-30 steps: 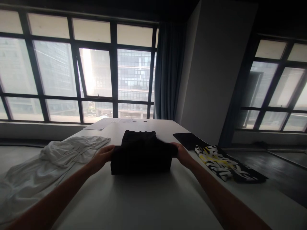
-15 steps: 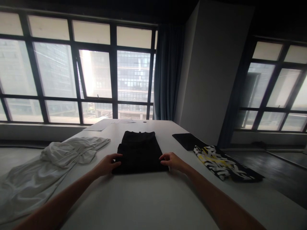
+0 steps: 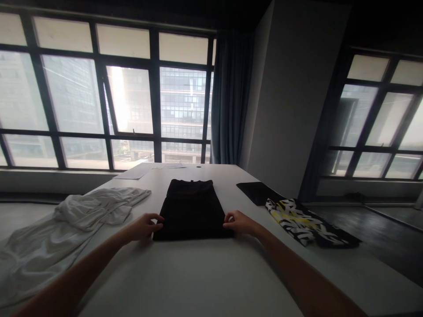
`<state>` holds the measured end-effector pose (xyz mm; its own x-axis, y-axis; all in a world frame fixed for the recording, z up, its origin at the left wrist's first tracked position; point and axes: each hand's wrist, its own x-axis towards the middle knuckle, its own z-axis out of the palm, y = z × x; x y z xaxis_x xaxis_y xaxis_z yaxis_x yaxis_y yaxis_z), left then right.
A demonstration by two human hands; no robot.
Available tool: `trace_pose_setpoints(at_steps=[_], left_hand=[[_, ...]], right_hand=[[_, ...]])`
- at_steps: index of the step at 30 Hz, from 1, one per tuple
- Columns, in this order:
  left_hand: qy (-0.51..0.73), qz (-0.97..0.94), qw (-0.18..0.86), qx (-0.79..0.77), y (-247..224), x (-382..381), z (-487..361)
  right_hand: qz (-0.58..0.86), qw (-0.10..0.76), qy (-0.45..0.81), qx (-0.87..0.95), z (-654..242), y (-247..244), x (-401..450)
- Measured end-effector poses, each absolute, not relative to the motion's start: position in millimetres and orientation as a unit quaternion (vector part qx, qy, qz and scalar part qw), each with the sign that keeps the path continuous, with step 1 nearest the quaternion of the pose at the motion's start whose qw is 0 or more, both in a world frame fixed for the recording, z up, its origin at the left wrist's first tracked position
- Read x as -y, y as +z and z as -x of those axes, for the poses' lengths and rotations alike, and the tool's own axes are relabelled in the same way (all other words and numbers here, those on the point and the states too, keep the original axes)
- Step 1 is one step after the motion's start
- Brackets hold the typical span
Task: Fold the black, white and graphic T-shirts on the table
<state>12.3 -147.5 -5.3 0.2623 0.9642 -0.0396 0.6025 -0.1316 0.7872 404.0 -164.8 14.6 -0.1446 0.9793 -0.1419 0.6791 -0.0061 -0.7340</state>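
Note:
A folded black shirt (image 3: 192, 215) lies flat on the white table (image 3: 185, 277), its far edge slightly wavy with a small tab at the middle. At its near left side, my left hand (image 3: 144, 227) has thumb and forefinger closed on the cloth's edge. My right hand (image 3: 241, 223) pinches the opposite side near the front corner. Both hands rest low, close to the tabletop. The fingertips are partly lost against the dark fabric.
A crumpled white garment (image 3: 95, 211) spreads over the table's left side. On the right lie a folded black cloth (image 3: 256, 192) and a black garment with white and yellow print (image 3: 304, 222). Paper sheets (image 3: 132, 172) lie at the far left, before the windows.
Both hands have shifted outward from the shirt's top to its side edges. The shirt's front looks slightly wider and smoother. The view has tilted very slightly.

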Motion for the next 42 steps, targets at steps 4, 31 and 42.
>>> trace_pose_setpoints(at_steps=[4, 31, 42], left_hand=[[0.215, -0.710, 0.380, -0.552, 6, 156, -10], [0.118, -0.744, 0.448, -0.482, 42, 186, -12], [0.262, -0.742, 0.189, -0.588, 6, 158, -21]], right_hand=[[0.618, 0.188, 0.381, 0.662, -406, 18, 165], [0.520, 0.111, 0.504, 0.681, -424, 41, 181], [0.605, 0.252, 0.299, 0.693, -412, 7, 153]])
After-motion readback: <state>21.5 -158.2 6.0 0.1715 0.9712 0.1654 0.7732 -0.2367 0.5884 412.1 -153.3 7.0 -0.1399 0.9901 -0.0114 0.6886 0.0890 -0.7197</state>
